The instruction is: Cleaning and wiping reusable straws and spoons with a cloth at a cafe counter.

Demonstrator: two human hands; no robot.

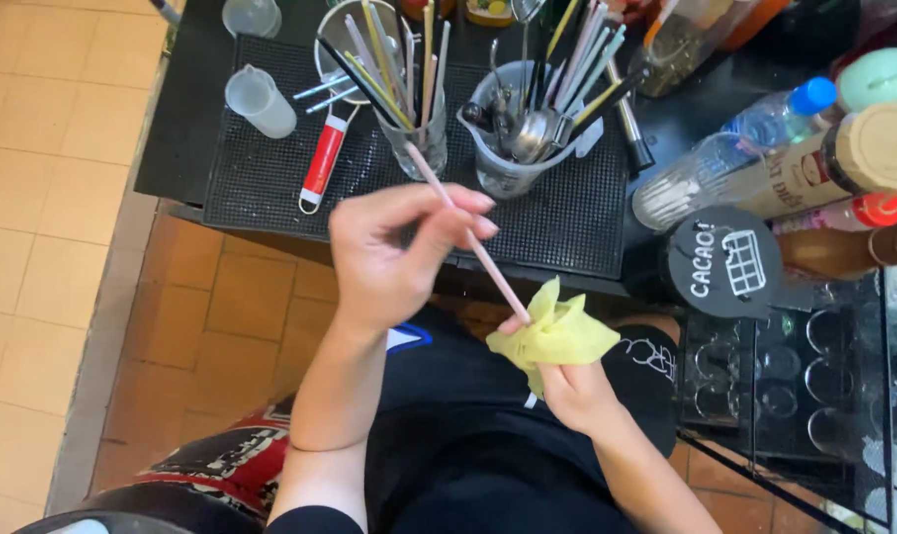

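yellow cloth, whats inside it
The lower end of the pink straw runs into the yellow cloth, which the right hand bunches around it. The straw's tip is covered. The left hand pinches the straw higher up.

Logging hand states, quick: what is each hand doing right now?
Left hand: closed, fingertips pinching the pink straw.
Right hand: closed, holding the yellow cloth bunched around the straw's lower end.

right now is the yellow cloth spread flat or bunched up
Bunched up. The yellow cloth is crumpled in the right hand and gathered around the lower end of the pink straw, which the left hand holds higher up.
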